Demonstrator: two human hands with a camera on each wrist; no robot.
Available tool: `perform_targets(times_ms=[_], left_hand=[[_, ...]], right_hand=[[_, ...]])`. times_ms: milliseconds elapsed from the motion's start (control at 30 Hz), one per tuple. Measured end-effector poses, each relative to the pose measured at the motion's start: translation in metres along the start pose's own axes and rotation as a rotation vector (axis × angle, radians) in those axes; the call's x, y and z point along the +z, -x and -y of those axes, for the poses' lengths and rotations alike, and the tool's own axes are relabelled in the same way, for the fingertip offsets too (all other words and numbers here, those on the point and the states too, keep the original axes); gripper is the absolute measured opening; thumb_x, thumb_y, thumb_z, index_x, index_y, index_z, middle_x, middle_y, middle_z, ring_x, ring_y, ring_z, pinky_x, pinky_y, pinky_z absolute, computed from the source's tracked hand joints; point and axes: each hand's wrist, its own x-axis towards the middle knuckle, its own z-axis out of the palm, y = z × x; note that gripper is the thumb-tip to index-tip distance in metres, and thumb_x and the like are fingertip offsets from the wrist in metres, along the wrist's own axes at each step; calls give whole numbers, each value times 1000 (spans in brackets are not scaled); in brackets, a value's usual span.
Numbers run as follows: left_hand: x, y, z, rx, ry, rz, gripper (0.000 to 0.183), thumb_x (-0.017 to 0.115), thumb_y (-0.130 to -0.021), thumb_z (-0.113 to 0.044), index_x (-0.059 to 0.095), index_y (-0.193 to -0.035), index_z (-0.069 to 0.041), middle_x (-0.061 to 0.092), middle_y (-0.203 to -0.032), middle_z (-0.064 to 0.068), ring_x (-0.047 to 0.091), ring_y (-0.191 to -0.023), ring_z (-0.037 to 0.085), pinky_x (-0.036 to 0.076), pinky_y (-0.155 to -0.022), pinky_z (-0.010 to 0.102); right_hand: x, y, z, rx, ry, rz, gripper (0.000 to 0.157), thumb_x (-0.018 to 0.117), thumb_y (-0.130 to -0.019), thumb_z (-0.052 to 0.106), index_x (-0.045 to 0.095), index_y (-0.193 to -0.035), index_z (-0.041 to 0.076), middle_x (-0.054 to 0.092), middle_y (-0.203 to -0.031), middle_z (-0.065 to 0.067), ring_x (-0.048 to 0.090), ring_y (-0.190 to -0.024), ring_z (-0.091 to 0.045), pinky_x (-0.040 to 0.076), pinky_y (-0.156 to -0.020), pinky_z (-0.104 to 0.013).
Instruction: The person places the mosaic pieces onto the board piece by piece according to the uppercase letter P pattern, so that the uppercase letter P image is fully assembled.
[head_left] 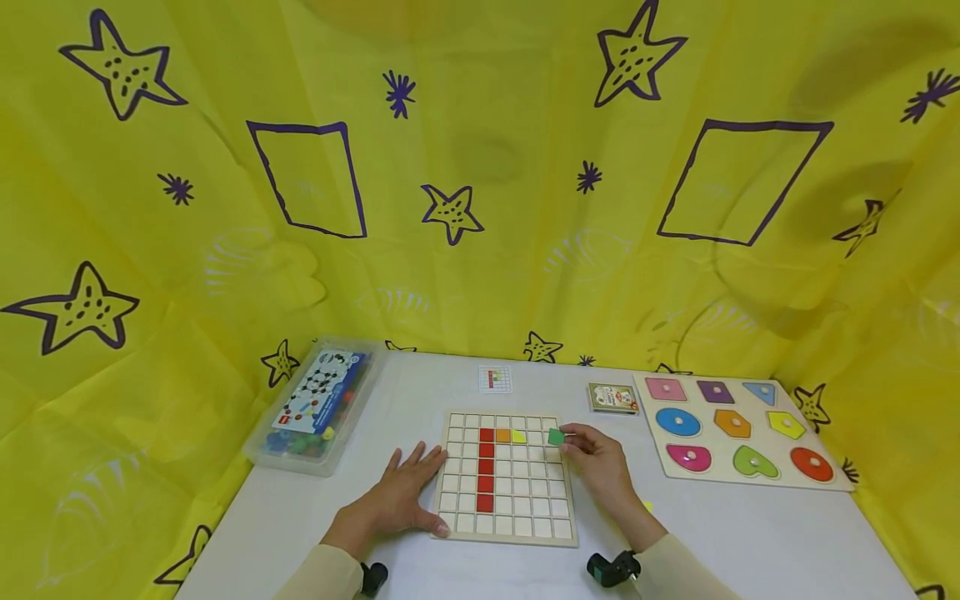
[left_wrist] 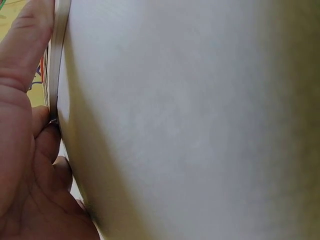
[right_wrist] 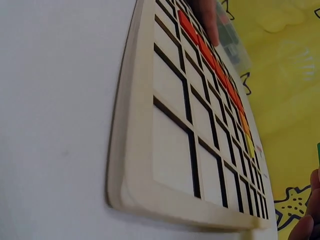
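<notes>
A wooden grid board (head_left: 536, 540) lies on the white table. One column of its squares holds several red tiles (head_left: 486, 468), with an orange tile (head_left: 503, 436) and a yellow tile (head_left: 519, 437) beside the top one. My left hand (head_left: 397, 500) rests with spread fingers along the board's left side, its thumb on the near left corner; the left wrist view shows that thumb by the board's edge (left_wrist: 61, 45). Between thumb and fingers my right hand (head_left: 600, 467) pinches a green square tile (head_left: 556, 437) over the board's upper right squares. Only fingertips (right_wrist: 302, 227) of it show in the right wrist view.
Behind the board lies a small pattern card (head_left: 495, 379); right of that, a small card box (head_left: 612, 398). A knobbed shape puzzle (head_left: 750, 429) is at the right, a clear plastic box (head_left: 318, 408) at the left. A yellow piece (head_left: 648, 506) shows beside my right wrist. Yellow curtains surround the table.
</notes>
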Motion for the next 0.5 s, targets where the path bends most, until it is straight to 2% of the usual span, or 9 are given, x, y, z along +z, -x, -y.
perform_targets(times_ms=[267,500], left_hand=[[-2,0,-1,4,2,2,124,94,-67,-54,35,-165,-7,32,-173,11,14,-164,39,1,-132,64],[-3,0,-1,22,5,-9,124,95,-65,-53,36,-164,-5,34,-172,12,16,-163,41,3,-131,66]], right_hand=[[26,6,8,10,-28,48,24,74,-94,-3,77,-117,4,74,-94,-8,63,-84,-10,54,-67,-16],[44,10,9,-56,3,108,21,74,-93,-3,78,-113,5,75,-94,-7,64,-85,-11,53,-68,-17]])
